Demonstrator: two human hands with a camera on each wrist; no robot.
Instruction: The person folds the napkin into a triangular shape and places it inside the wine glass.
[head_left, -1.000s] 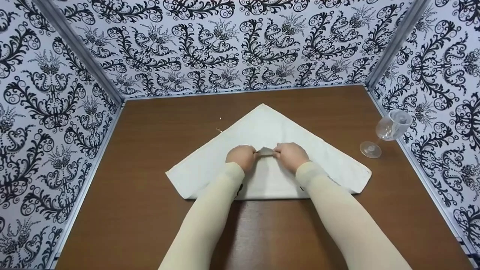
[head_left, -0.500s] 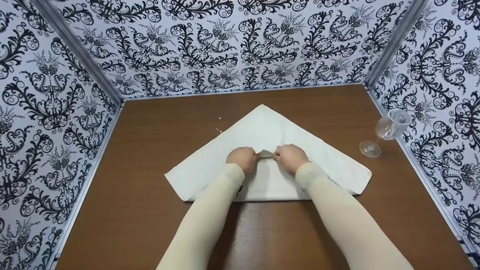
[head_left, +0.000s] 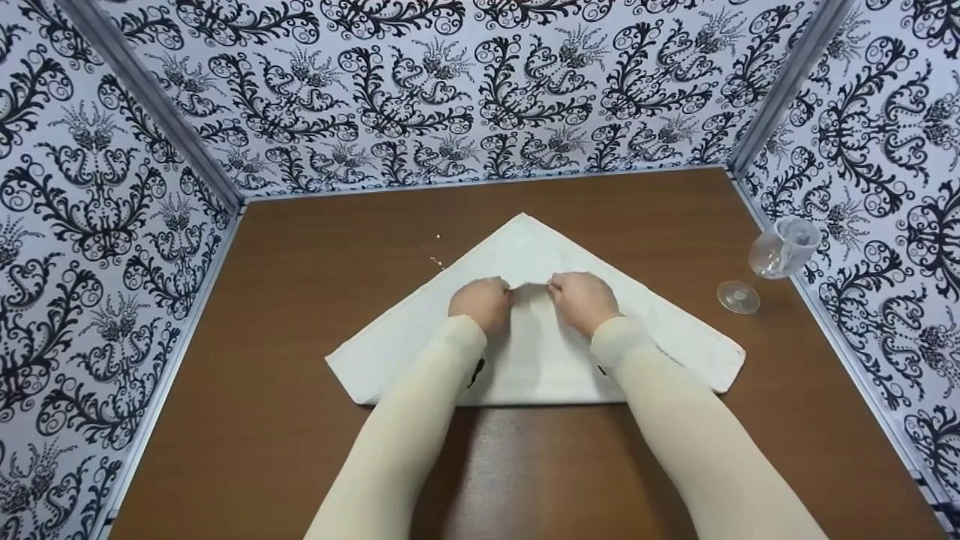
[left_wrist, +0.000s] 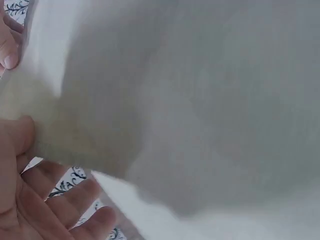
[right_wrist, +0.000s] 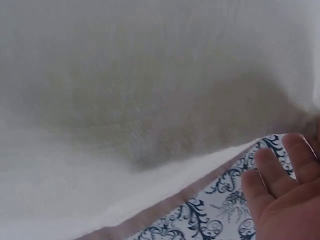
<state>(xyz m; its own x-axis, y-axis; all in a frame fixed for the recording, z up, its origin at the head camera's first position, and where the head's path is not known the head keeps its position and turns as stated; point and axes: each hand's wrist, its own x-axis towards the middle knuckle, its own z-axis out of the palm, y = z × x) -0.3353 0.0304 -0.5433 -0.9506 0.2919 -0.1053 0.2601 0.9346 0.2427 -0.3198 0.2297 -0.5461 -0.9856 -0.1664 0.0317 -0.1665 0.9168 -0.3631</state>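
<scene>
Left hand and right hand have been carried slightly farther from the body since the earlier frame, and the edge of the cloth held between them has been brought nearer its far corner; by this, it is judged, an upper layer is being drawn outward, while the folded whole is hardly shifted. Nearest, the cloth's straight side is crossed by two cream sleeves. Beyond these, the edge is pinched under the left hand's thumb, its remaining fingers loosely spread; by the right hand it is pinched at the fingertips, though the thumb cannot be made out in the right wrist view. On the middle of the table, the cloth is laid as a broad, blunted triangle. Well apart, to the right, a glass is stood. Farthest, the cloth's peak is pointed toward the rear wall.
</scene>
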